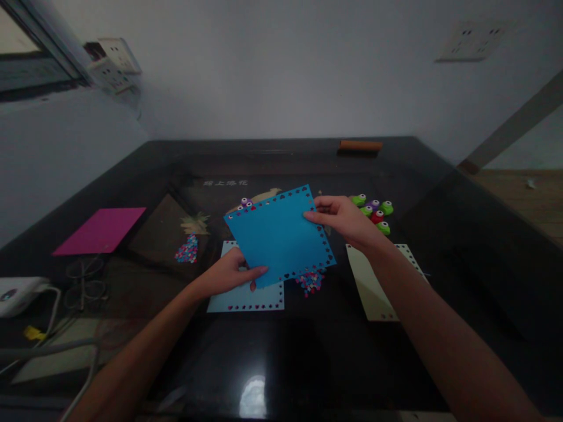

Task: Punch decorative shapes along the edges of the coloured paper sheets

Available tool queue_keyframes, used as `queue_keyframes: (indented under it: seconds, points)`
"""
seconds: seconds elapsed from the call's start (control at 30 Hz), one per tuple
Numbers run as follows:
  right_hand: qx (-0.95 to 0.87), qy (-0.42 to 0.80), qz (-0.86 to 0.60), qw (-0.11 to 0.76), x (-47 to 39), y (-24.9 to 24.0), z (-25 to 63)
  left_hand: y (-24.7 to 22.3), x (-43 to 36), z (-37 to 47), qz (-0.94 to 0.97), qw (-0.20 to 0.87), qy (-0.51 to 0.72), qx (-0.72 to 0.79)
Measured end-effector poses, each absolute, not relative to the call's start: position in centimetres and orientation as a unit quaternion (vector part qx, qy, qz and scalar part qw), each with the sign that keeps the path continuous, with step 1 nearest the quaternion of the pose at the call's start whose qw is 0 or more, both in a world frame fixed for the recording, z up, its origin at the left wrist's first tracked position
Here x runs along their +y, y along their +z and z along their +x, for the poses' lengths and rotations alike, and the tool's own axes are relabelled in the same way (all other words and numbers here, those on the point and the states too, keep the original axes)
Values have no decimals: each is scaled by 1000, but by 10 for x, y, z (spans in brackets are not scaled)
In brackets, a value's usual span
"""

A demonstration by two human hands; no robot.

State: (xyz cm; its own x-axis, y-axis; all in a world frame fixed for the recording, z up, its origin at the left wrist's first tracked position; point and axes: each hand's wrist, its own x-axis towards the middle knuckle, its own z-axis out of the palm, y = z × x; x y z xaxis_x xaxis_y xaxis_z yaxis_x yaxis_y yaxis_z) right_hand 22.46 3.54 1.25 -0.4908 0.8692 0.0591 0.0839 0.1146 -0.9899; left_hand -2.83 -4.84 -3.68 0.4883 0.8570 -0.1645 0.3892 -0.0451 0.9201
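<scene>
A blue sheet of paper [281, 237] with small punched shapes along its edges is held up over the table, tilted. My left hand [233, 271] pinches its lower left edge, thumb on top. On the upper right edge, my right hand [338, 217] grips it between thumb and fingers. Beneath it lies a pale blue punched sheet [246, 298], partly covered. Small coloured paper cut-outs [310, 282] are heaped just below the blue sheet. My right forearm crosses a cream punched sheet [372, 287]. Several green, purple and red craft punches [377, 215] stand beyond my right hand.
A pink sheet [103, 230] lies at the left, with another pile of cut-outs [187, 249] nearer the middle. An orange-brown roll [360, 145] rests at the back edge. Cables and a white power strip [21, 293] are at the left. Purple punches [245, 203] show behind the blue sheet.
</scene>
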Motion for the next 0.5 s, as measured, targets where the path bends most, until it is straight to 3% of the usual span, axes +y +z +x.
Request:
queue_keyframes:
  seconds: [0.5]
  points:
    - [-647,568,-359,360,38,10,229,-31,-54,-21,663,574,159,452]
